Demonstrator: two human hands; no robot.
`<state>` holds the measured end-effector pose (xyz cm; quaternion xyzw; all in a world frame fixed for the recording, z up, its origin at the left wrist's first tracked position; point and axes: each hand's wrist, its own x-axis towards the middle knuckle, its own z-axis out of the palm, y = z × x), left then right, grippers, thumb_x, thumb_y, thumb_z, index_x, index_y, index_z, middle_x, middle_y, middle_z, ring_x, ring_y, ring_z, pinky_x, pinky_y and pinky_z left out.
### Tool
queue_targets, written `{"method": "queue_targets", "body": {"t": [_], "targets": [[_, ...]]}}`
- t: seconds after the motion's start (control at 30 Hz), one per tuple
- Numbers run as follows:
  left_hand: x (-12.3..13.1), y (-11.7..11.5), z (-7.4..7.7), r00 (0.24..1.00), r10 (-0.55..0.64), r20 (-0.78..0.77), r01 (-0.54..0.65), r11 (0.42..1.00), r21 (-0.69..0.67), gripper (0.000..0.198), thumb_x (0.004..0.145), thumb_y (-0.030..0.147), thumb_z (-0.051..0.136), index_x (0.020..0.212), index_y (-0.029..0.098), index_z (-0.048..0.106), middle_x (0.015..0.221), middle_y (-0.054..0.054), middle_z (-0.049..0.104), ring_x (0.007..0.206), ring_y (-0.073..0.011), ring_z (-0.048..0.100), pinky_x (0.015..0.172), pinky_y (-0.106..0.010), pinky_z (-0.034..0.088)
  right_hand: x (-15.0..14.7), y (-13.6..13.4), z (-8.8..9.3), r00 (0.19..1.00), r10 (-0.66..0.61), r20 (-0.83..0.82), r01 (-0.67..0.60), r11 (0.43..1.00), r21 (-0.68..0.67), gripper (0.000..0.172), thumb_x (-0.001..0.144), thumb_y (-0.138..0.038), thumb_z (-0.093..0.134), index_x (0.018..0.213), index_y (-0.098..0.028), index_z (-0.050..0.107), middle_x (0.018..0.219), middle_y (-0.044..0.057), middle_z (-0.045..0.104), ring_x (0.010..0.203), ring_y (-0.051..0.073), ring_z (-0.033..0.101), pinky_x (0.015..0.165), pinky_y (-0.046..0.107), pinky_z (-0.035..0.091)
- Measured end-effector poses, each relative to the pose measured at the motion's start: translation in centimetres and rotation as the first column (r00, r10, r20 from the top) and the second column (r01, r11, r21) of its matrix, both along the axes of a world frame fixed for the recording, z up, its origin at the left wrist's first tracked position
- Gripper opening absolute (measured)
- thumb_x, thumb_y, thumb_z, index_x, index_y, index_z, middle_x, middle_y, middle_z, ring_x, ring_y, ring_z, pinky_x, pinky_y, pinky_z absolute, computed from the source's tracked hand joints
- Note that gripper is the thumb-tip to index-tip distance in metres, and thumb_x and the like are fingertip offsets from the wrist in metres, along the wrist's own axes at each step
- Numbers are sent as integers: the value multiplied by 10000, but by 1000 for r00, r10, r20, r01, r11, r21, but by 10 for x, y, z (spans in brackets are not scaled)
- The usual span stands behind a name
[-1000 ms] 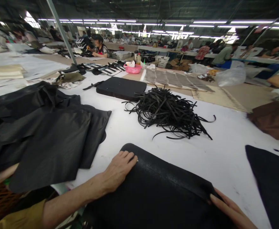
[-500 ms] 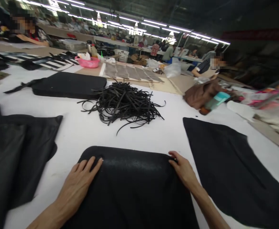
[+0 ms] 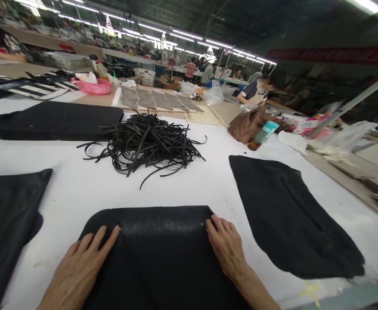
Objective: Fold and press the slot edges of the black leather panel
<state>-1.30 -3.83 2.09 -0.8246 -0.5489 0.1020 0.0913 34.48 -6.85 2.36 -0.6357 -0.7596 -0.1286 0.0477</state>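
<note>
A black, slightly glittery fabric piece [image 3: 163,254] lies on the white table [image 3: 208,181] right in front of me. My left hand [image 3: 79,269] rests flat on its left part, fingers stretched toward the far left corner. My right hand [image 3: 226,245] lies on the far right corner, fingers together and bent slightly at the cloth's edge. Neither hand lifts anything.
A heap of black strips [image 3: 144,144] lies beyond the piece. A second black fabric piece [image 3: 289,211] is to the right, dark cloth [image 3: 4,219] to the left, a black pad [image 3: 53,120] at the far left. A brown bag [image 3: 247,125], a teal-capped bottle [image 3: 262,134] and seated people are further back.
The view has swung from the left toward the right. Both hands slid nearer to me with the black piece, the right hand moving onto its far right corner.
</note>
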Motion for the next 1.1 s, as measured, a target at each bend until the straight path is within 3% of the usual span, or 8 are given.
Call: {"method": "queue_targets", "body": {"t": [0.07,0.17,0.23,0.33,0.47,0.57,0.7,1.1], "targets": [[-3,0,-6,1000,-5,3,5,1000,12,656,753,-58,268,1305,274,391,1274,-118,498,1038,-277,516,847,-416,410,21,3,-1,978,-156,135,148,986,71,318,814,-21,390,1022,-181,571,1145,139,553,940,286,512,728,398,392],[-11,1,-19,999,-24,42,23,999,33,653,756,-49,270,1310,276,384,1278,-126,491,1025,-288,519,845,-434,405,56,7,10,855,-466,226,431,882,190,254,822,-52,382,901,-164,596,1132,166,547,858,302,516,647,399,367],[-15,1,-27,997,-30,65,26,998,48,646,760,-40,272,1309,282,382,1283,-123,487,1032,-300,513,847,-449,399,67,7,19,828,-520,210,486,852,195,208,843,-109,404,899,-163,597,1088,159,562,834,297,520,643,396,366],[-16,2,-31,997,-28,65,25,998,57,643,761,-38,267,1310,277,379,1282,-128,486,1017,-305,518,836,-455,399,54,2,21,914,-397,84,383,912,149,195,864,-161,422,985,-178,575,1063,125,575,907,284,522,721,396,388],[-9,2,-17,999,-21,44,20,1000,21,641,752,-48,274,1307,251,393,1272,-146,492,1022,-296,519,841,-435,403,11,-5,-1,978,-177,-107,182,983,36,214,882,-145,382,1016,-208,536,978,79,582,867,219,548,732,331,412],[-3,1,1,998,32,58,-31,999,-21,662,743,-54,282,1298,286,401,1272,-122,498,1040,-278,518,849,-415,412,-2,-5,-19,963,-202,-177,202,979,-17,186,895,-162,354,915,-223,530,830,42,562,720,188,559,611,291,407],[-2,1,12,988,109,113,-102,993,-60,715,720,-78,268,1285,339,404,1266,-82,507,1044,-246,520,852,-394,420,6,3,-30,946,-239,-219,246,969,7,170,914,-221,332,890,-220,501,830,37,545,686,175,556,575,281,403],[-17,0,-11,987,65,150,-74,996,55,684,738,-77,265,1298,292,400,1242,-61,532,1023,-239,509,851,-379,411,16,8,-33,916,-173,-362,188,982,5,238,920,-244,272,983,-208,499,915,45,552,752,170,584,655,285,473]]}}
